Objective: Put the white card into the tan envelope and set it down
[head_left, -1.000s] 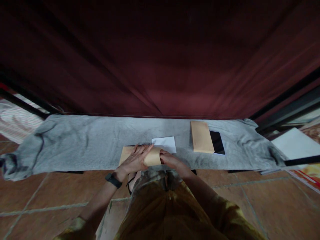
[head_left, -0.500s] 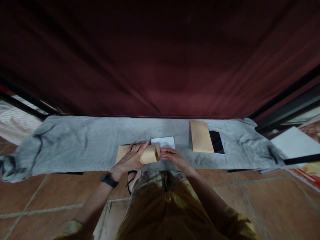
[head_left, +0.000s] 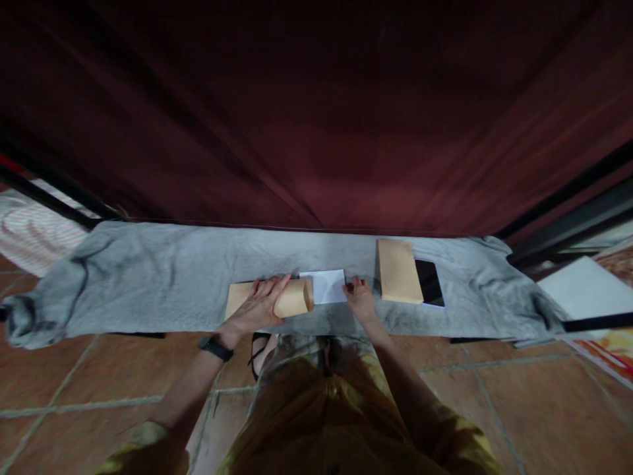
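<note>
A brown paper envelope (head_left: 294, 300) lies on the grey cloth with its right end bulging open. My left hand (head_left: 257, 307) rests across it, fingers over the far side and thumb at the near side, gripping it. Just right of the envelope's mouth is a white sheet of paper (head_left: 329, 287), flat on the cloth, its left edge close to the opening. The fingers of my right hand (head_left: 361, 300) are bent and closed at the sheet's right edge; the fingertips are partly hidden.
The grey cloth (head_left: 173, 277) covers a narrow bench. To the right lies a second brown envelope (head_left: 399, 270), partly over a dark-screened tablet or phone (head_left: 430, 284). A dark red curtain (head_left: 316, 132) hangs behind. White paper (head_left: 588, 287) is at the far right.
My right hand has moved right, from the envelope's mouth to the right edge of the white sheet. The envelope under my left hand has shifted slightly left, uncovering more of the sheet.
</note>
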The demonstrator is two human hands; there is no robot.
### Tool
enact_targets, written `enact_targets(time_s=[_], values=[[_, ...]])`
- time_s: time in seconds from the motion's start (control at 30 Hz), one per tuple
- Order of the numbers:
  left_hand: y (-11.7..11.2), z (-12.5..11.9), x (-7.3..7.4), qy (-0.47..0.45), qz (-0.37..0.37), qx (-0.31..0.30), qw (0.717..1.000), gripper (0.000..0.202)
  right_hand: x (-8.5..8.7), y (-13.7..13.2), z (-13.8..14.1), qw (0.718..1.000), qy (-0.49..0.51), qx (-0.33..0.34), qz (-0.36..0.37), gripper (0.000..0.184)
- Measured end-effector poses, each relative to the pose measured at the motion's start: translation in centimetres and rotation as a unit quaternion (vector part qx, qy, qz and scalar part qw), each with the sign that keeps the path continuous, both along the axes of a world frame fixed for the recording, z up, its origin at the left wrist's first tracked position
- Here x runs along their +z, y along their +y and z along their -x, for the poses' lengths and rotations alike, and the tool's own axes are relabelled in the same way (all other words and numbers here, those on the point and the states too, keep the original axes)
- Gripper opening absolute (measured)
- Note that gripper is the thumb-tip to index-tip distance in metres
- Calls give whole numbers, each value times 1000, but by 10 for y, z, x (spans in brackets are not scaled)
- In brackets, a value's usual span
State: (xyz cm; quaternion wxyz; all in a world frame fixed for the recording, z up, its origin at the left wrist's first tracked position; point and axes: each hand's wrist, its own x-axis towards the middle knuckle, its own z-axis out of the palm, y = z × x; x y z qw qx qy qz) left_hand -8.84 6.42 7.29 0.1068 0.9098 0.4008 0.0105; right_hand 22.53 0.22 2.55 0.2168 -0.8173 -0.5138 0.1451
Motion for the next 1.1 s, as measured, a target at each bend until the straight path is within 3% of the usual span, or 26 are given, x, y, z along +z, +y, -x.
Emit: enact_targets(time_s=[0.2, 0.4, 0.6, 0.87, 1.1], values=[[-6, -6, 1, 38, -73, 1, 997, 120, 4, 11, 10, 999, -33, -5, 32, 39], [-18, -19, 14, 91, -121, -16, 988, 114, 10, 11, 16, 998, -34, -2, 49, 42], [-28, -30, 22, 97, -136, -18, 986, 111, 13, 14, 17, 997, -4, -28, 71, 32], [-32, -35, 18, 105, -151, -14, 983, 96, 0, 18, 11, 996, 85, -37, -12, 14], [-34, -36, 23, 132, -165, -28, 977, 95, -9, 24, 9, 980, 196, -13, -35, 14]])
